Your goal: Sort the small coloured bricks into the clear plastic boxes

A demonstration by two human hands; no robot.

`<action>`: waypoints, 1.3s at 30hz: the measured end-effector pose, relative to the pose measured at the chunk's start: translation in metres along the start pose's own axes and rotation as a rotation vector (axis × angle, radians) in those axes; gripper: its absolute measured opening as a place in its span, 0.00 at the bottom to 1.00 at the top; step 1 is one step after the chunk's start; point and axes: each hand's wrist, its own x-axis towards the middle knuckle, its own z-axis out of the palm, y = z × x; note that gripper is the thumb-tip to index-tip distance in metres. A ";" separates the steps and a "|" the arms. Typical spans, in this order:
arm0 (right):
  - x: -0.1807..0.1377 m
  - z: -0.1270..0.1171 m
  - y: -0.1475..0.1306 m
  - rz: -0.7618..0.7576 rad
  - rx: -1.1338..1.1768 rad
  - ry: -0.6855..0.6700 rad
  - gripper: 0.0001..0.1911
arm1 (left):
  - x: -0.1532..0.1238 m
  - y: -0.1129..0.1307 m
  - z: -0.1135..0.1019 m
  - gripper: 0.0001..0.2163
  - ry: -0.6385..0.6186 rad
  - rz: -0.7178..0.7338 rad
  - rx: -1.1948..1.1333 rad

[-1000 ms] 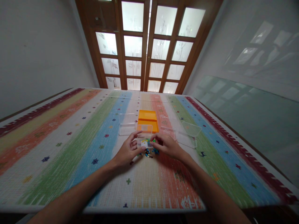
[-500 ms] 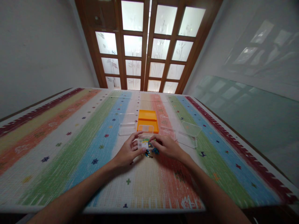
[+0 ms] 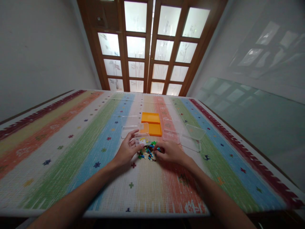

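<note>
My left hand (image 3: 127, 151) grips a small clear plastic box (image 3: 142, 137) by its near left side and holds it tilted just above the table. Below and in front of it lies a heap of small coloured pieces (image 3: 148, 153), blue, green, black and yellow. My right hand (image 3: 169, 152) rests on the mat with curled fingers at the right edge of the heap, fingertips touching the pieces; what they pinch is too small to see.
An orange tray (image 3: 151, 123) lies behind the heap. Clear plastic boxes stand around it: one at the left (image 3: 129, 126), one at the right (image 3: 170, 135), and an open one with a raised lid (image 3: 193, 136). A striped woven mat (image 3: 71, 152) covers the table.
The clear box has moved left and tipped in my left hand, and more coloured pieces now lie on the mat. My right hand has let go of the box and dropped to the heap.
</note>
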 end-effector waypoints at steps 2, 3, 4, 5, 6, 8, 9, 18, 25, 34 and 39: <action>0.000 0.002 -0.003 -0.001 -0.030 -0.046 0.11 | 0.000 0.000 -0.001 0.33 0.012 -0.008 0.008; 0.001 0.003 -0.005 -0.001 -0.043 -0.064 0.11 | 0.000 0.000 -0.001 0.33 0.014 -0.012 0.008; 0.001 0.003 -0.006 0.001 -0.055 -0.077 0.12 | 0.000 -0.001 -0.002 0.33 0.014 -0.013 0.008; 0.001 0.004 -0.006 0.002 -0.067 -0.084 0.12 | 0.000 -0.001 -0.001 0.33 0.015 -0.011 0.006; 0.001 0.005 -0.007 0.000 -0.074 -0.089 0.12 | 0.000 -0.001 -0.001 0.33 0.013 -0.009 0.003; 0.002 0.007 -0.005 -0.005 -0.078 -0.091 0.12 | 0.000 -0.001 -0.001 0.33 0.012 -0.002 0.002; 0.002 0.009 -0.004 -0.007 -0.079 -0.089 0.12 | 0.000 -0.001 -0.001 0.33 0.011 -0.001 0.003; 0.002 0.014 -0.001 -0.004 -0.141 -0.068 0.08 | 0.000 -0.001 -0.001 0.34 0.019 -0.012 0.007; 0.003 0.014 0.001 -0.034 -0.094 -0.103 0.07 | 0.001 -0.001 -0.002 0.32 0.002 -0.004 0.014; -0.001 0.002 0.002 -0.049 0.123 -0.012 0.08 | 0.000 0.002 -0.001 0.31 -0.025 -0.001 0.020; 0.000 0.000 0.005 -0.060 0.232 0.113 0.09 | -0.003 -0.001 0.003 0.31 -0.092 -0.012 -0.030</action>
